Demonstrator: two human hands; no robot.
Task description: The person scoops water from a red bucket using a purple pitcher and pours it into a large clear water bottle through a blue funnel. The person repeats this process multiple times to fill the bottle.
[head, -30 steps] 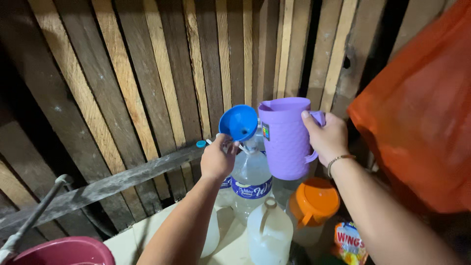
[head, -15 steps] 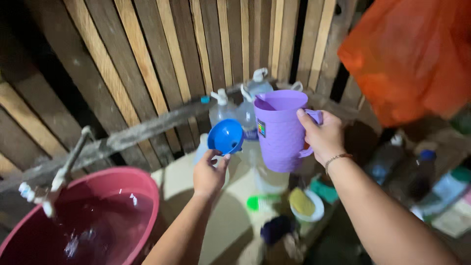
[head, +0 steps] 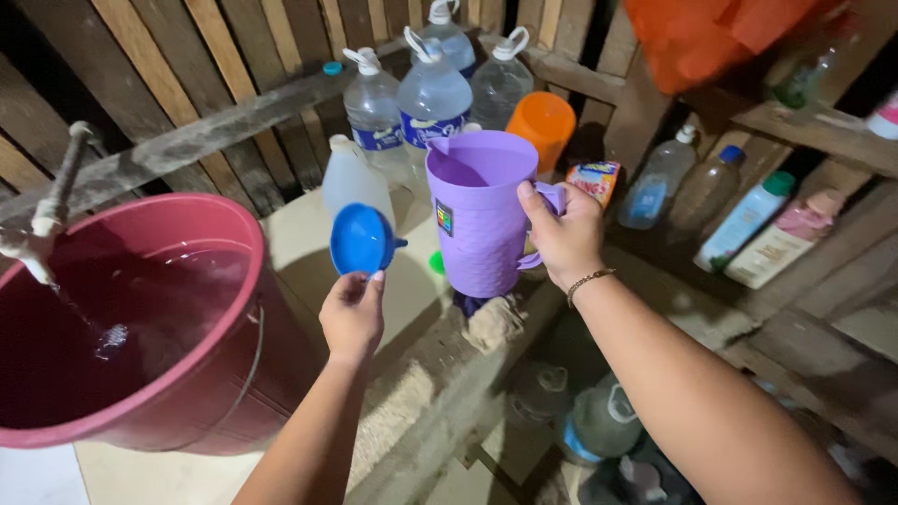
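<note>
Purple plastic, tall and stiff, the jug [head: 479, 215] hangs above the pale desk [head: 299, 234], the right hand [head: 561, 238] closed around its side handle; it looks empty, so probably light, and the handle is the sure grip. The left hand [head: 353, 313] pinches a small blue plastic funnel [head: 360, 240] by its rim, beside a big red plastic tub [head: 140, 374] holding water.

A red basin [head: 187, 374] holds water under a tap [head: 42, 220], with clear plastic bottles [head: 435, 93] and an orange cup [head: 541, 122] behind.
</note>
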